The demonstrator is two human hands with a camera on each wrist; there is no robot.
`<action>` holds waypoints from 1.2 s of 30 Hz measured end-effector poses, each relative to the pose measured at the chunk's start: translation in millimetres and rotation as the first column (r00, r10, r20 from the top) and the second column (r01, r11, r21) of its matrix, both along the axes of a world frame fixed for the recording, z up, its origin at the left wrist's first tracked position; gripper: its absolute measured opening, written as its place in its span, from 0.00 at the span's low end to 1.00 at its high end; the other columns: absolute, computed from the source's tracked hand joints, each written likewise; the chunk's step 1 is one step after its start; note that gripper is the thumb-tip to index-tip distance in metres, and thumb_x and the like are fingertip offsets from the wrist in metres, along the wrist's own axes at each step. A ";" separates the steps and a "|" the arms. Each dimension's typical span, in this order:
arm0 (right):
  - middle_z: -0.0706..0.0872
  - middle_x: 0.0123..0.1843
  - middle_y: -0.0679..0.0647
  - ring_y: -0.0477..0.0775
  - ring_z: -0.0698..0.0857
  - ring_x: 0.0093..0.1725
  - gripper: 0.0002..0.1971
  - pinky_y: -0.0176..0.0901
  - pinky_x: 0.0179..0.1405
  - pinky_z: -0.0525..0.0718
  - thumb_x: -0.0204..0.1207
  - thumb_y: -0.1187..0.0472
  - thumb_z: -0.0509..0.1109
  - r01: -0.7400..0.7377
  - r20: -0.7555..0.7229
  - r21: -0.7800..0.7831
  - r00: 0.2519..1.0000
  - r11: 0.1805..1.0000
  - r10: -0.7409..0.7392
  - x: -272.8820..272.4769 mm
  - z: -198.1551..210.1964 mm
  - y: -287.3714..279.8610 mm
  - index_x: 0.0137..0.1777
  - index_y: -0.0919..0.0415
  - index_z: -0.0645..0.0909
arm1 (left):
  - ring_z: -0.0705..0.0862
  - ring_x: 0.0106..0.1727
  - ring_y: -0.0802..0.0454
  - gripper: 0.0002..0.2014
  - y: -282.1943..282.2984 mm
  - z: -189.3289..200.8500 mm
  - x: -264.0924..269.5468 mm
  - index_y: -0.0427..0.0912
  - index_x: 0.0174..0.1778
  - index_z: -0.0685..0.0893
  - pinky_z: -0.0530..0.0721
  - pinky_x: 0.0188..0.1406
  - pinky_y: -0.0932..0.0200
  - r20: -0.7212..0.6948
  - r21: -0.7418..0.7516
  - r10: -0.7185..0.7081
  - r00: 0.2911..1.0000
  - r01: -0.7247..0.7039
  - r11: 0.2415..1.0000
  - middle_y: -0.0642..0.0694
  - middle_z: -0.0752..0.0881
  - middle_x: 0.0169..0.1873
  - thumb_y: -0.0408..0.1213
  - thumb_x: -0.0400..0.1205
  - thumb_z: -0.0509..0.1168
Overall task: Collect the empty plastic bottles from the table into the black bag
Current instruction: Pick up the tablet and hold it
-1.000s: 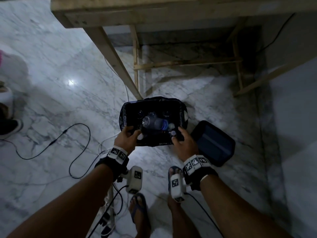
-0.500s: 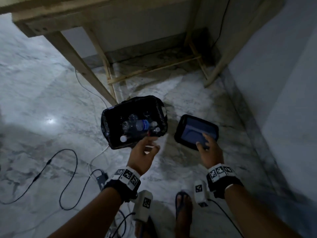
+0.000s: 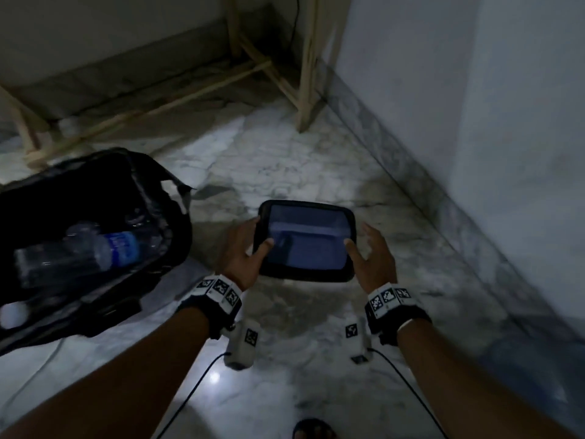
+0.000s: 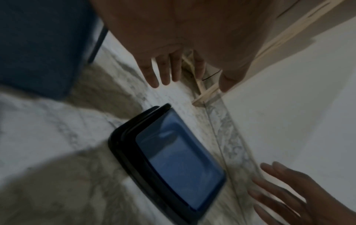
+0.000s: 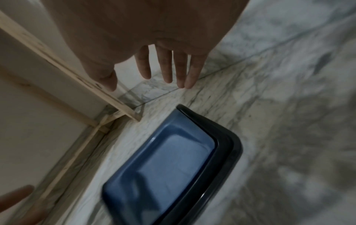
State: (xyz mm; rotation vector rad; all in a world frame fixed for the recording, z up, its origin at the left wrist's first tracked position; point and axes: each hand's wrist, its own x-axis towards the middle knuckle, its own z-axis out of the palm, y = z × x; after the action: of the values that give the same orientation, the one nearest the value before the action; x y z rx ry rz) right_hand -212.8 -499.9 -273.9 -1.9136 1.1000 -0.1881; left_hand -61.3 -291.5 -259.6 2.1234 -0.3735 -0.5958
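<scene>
The black bag [image 3: 152, 185] stands open on the marble floor at the left, with a clear plastic bottle with a blue label [image 3: 95, 251] and a white cap [image 3: 14, 313] inside it. To its right a black tray-like lid with a blue inside [image 3: 307, 245] lies on the floor. My left hand [image 3: 250, 248] is at the lid's left edge and my right hand [image 3: 373, 251] at its right edge. In the wrist views the left hand's fingers [image 4: 163, 71] and the right hand's fingers [image 5: 165, 67] are straight and spread above the lid [image 4: 173, 159] [image 5: 163, 164], curled round nothing.
The wooden table's legs and crossbars [image 3: 305, 74] stand behind the lid. A wall with a marble skirting [image 3: 506, 122] runs close along the right. Cables [image 3: 190, 394] trail over the floor near my sandalled foot [image 3: 313, 429].
Both hands let go of the bag's rim. The right hand reached the lid first, then the left hand came over to its other edge. The view swung right and lower.
</scene>
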 end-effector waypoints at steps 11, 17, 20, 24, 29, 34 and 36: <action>0.71 0.82 0.49 0.57 0.72 0.79 0.38 0.41 0.70 0.70 0.75 0.39 0.69 0.125 0.160 0.082 0.978 0.989 -0.137 39.9 -131.6 -29.3 0.82 0.47 0.62 | 0.74 0.80 0.47 0.32 -54.3 -155.8 49.0 0.55 0.81 0.71 0.75 0.79 0.44 -0.055 -0.185 0.105 0.993 -0.113 0.976 0.49 0.75 0.80 0.55 0.80 0.67; 0.74 0.80 0.48 0.57 0.74 0.77 0.36 0.36 0.66 0.69 0.75 0.40 0.70 0.182 0.204 0.079 0.959 0.980 -0.195 42.4 -141.0 -29.5 0.81 0.46 0.64 | 0.74 0.80 0.48 0.28 -63.7 -164.8 38.2 0.54 0.82 0.71 0.76 0.73 0.53 -0.160 -0.291 0.235 0.959 -0.273 0.917 0.49 0.75 0.81 0.46 0.85 0.67; 0.76 0.79 0.50 0.59 0.76 0.76 0.35 0.38 0.66 0.71 0.75 0.40 0.70 0.204 0.207 0.071 0.955 0.976 -0.214 34.3 -122.5 -27.9 0.81 0.46 0.65 | 0.74 0.80 0.50 0.28 -61.4 -145.6 29.2 0.54 0.83 0.71 0.76 0.75 0.54 -0.131 -0.309 0.213 0.968 -0.243 0.919 0.50 0.75 0.81 0.46 0.85 0.66; 0.74 0.80 0.50 0.56 0.74 0.78 0.34 0.36 0.67 0.68 0.77 0.42 0.69 0.175 0.267 0.021 0.948 0.984 -0.174 28.8 -68.3 -33.1 0.81 0.47 0.65 | 0.76 0.79 0.54 0.31 -62.4 -99.0 23.3 0.60 0.81 0.72 0.76 0.79 0.46 -0.092 -0.383 0.186 0.978 -0.207 0.900 0.55 0.77 0.79 0.59 0.80 0.66; 0.73 0.80 0.50 0.54 0.73 0.78 0.35 0.36 0.68 0.66 0.76 0.42 0.69 0.114 0.332 -0.068 0.940 0.991 -0.085 40.9 31.1 -42.5 0.81 0.48 0.65 | 0.77 0.77 0.57 0.27 -62.2 -5.7 25.1 0.63 0.80 0.72 0.76 0.79 0.47 -0.073 -0.464 0.238 0.969 -0.244 0.852 0.56 0.79 0.77 0.54 0.83 0.66; 0.76 0.78 0.48 0.51 0.74 0.76 0.34 0.34 0.65 0.69 0.75 0.40 0.69 0.060 0.439 -0.119 0.898 0.991 -0.002 66.8 131.1 -33.7 0.80 0.48 0.67 | 0.79 0.70 0.64 0.27 -44.7 100.7 35.1 0.63 0.81 0.71 0.78 0.76 0.52 -0.004 -0.519 0.295 0.955 -0.254 0.816 0.61 0.79 0.74 0.54 0.84 0.65; 0.75 0.78 0.48 0.51 0.75 0.76 0.34 0.36 0.66 0.69 0.75 0.40 0.69 0.022 0.462 -0.129 0.886 0.991 0.040 78.8 168.6 -23.0 0.80 0.47 0.66 | 0.79 0.73 0.58 0.27 -28.5 138.6 39.9 0.67 0.80 0.70 0.79 0.75 0.49 0.029 -0.511 0.327 0.945 -0.267 0.817 0.57 0.80 0.76 0.58 0.83 0.65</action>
State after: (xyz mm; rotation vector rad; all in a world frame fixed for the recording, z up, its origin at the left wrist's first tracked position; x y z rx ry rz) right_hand -134.0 -522.9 -105.3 -1.8512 0.7655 -0.6928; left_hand -21.4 -320.0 -121.0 1.6625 -0.2189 -0.1613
